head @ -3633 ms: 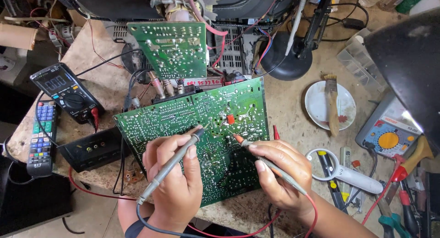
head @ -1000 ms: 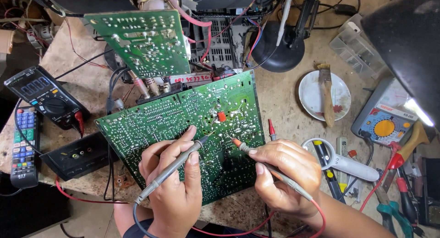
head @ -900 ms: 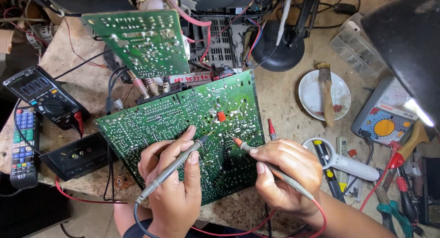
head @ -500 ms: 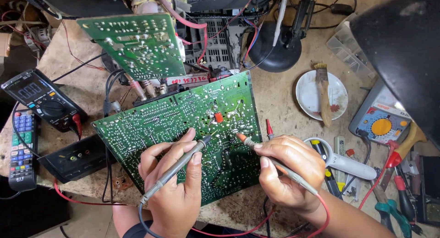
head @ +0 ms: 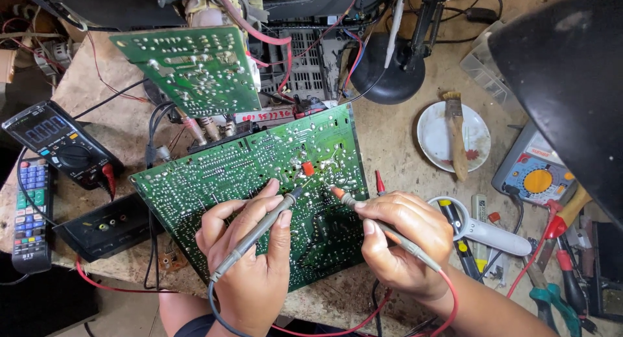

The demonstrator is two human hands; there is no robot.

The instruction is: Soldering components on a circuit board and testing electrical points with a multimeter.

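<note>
While our left hand (head: pixel 250 265) is closed around the black probe (head: pixel 256 232) and our right hand (head: pixel 402 243) pinches the red-tipped probe (head: pixel 342 197) between thumb and fingers, both tips rest on the solder side of the large green circuit board (head: pixel 259 175), close together near its middle. That board lies tilted on the tabletop (head: pixel 389 149), directly in front of us. A smaller green board (head: pixel 191 68) stands propped behind it. To the left sit a dark multimeter (head: pixel 61 142) with a round dial, and a long black remote control (head: pixel 31 214) with coloured buttons. A strip label (head: pixel 272 115), white with red print, lies along the big board's far edge. To the right we see a white dish (head: pixel 480 126) with a brush (head: pixel 456 136) across it, a white-handled magnifier (head: pixel 487 230), and a grey-blue meter (head: pixel 535 175) with a yellow dial.
</note>
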